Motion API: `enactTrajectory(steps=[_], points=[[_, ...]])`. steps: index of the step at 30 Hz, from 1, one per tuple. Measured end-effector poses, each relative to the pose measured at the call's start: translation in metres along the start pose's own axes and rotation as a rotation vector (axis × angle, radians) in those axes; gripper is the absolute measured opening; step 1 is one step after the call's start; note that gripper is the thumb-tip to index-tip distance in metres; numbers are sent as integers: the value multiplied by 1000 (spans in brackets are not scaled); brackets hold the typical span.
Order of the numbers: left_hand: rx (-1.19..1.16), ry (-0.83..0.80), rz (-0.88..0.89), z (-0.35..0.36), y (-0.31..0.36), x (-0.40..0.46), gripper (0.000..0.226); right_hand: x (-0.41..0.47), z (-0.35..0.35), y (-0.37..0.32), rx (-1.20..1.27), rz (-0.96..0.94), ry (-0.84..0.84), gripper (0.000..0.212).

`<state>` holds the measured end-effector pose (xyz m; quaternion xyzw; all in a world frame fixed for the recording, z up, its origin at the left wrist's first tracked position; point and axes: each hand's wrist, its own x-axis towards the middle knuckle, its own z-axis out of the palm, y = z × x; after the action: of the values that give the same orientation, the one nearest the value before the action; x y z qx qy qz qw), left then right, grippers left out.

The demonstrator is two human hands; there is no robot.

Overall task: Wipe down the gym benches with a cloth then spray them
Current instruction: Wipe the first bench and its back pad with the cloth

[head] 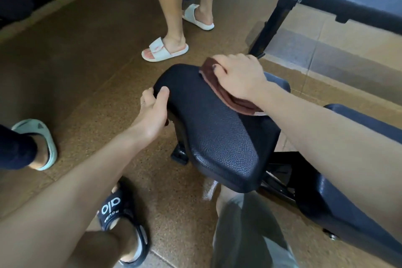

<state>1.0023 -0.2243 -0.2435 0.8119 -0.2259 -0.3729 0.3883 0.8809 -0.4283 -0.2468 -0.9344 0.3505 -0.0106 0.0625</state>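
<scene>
- The right hand (240, 76) presses flat on a brown cloth (219, 91), fingers mostly straight.
- The cloth lies on the far part of the black bench seat (217, 137).
- The left hand (154, 109) grips the seat's left edge, thumb on top.
- Another person's feet in white slippers (165, 50) stand on the brown floor (87, 72) nearby.
</scene>
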Motion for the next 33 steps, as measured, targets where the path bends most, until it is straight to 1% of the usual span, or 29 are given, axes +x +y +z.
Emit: enactTrajectory(steps=[3,5,7,9,11,12,14,16,20,21,22,24,27,29,31,32,33], points=[[0,20,-15,1,-1,4,70,-32,9,17,-14,189,130,48],[-1,36,-22,4,-1,5,72,-63,15,16,42,373,160,51],[9,43,-12,6,-1,6,71,-99,20,10,233,513,199,53],[23,56,-10,8,0,6,70,-140,27,-7,446,562,304,54],[30,84,-3,11,1,7,72,-178,35,-37,556,584,357,55],[33,94,-2,12,2,8,72,-193,39,-52,540,571,359,54],[32,103,-11,16,4,8,74,-211,42,-74,330,445,364,50],[35,92,-15,17,3,9,75,-216,42,-82,122,235,345,49],[14,114,-30,20,4,10,74,-194,37,-84,-162,-289,169,51],[-3,119,-34,21,4,11,72,-184,36,-88,-209,-382,126,54],[-35,121,-41,20,4,12,71,-173,34,-93,-239,-436,94,56],[-130,101,-57,15,2,14,69,-151,30,-102,-213,-462,65,56],[-182,42,-65,4,-1,9,78,-112,17,-96,-19,-396,56,55],[-168,34,-49,2,2,7,75,-83,5,-73,40,-266,72,55],[-151,29,-47,5,6,8,68,-57,-4,-45,64,-127,91,66],[-151,36,-58,6,9,8,68,-46,-5,-32,68,-62,105,64],[-148,43,-78,8,10,8,68,-37,-5,-22,69,2,126,57]])
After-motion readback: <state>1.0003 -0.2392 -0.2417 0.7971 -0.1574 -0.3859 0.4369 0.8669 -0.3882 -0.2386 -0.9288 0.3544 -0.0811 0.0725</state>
